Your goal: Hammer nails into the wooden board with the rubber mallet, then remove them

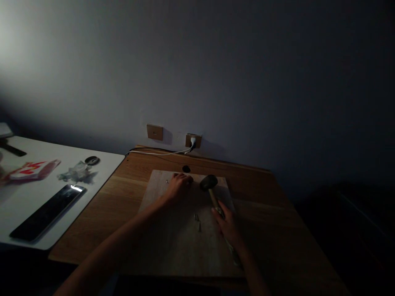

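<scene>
My right hand (227, 225) is wrapped round the handle of a mallet (209, 182) with a dark, rounded head. The mallet's head is over the upper right part of a pale wooden board (169, 250). To its left, my left hand (178, 186) is at the board's far side, its fingers bent and pinched together. Whatever those fingertips hold is too dark and small to make out. Left of that hand, a small screw or nail (167, 181) is on the board. Several more small metal fasteners (196, 217) lie on the middle of the board, between my forearms.
The board lies on a wooden table (262, 213) against a wall with a socket and white plug (193, 141). A cable (157, 153) runs along the back edge. On the white table (106, 166) at left are a phone (47, 213), plastic wrapping (78, 172) and a red-and-white packet (35, 169).
</scene>
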Demonstrator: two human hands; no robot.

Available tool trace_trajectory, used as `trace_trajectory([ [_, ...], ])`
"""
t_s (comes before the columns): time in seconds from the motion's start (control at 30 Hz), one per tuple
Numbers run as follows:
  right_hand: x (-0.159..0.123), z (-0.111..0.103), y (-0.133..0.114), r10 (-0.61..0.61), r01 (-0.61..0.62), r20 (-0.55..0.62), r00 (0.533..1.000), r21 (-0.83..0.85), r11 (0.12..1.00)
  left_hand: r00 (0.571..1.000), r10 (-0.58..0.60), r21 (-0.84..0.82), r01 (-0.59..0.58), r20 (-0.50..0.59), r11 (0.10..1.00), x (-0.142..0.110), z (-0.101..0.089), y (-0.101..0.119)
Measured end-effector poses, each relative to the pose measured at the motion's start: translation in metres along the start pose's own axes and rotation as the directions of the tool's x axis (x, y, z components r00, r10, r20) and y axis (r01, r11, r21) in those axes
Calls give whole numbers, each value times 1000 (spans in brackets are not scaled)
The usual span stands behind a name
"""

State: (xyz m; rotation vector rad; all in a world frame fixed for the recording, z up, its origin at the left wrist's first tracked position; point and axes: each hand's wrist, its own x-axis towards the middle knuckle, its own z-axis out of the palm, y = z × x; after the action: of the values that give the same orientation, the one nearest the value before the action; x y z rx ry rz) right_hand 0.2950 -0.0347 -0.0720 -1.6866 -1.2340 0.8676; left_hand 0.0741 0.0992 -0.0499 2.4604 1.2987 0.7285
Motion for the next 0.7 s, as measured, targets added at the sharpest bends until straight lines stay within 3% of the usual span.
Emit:
trace_trajectory([
  [0.23,-2,-4,-1,68,-71,93,993,30,997,1000,9,16,-10,4,1000,1,6,-2],
  [0.5,-1,-2,-1,-32,32,16,999,-8,999,998,62,46,-62,8,997,0,6,-1],
  [0.7,-1,-3,-25,-140,141,17,990,-78,987,1000,-2,5,2,21,1000,1,9,-3],
])
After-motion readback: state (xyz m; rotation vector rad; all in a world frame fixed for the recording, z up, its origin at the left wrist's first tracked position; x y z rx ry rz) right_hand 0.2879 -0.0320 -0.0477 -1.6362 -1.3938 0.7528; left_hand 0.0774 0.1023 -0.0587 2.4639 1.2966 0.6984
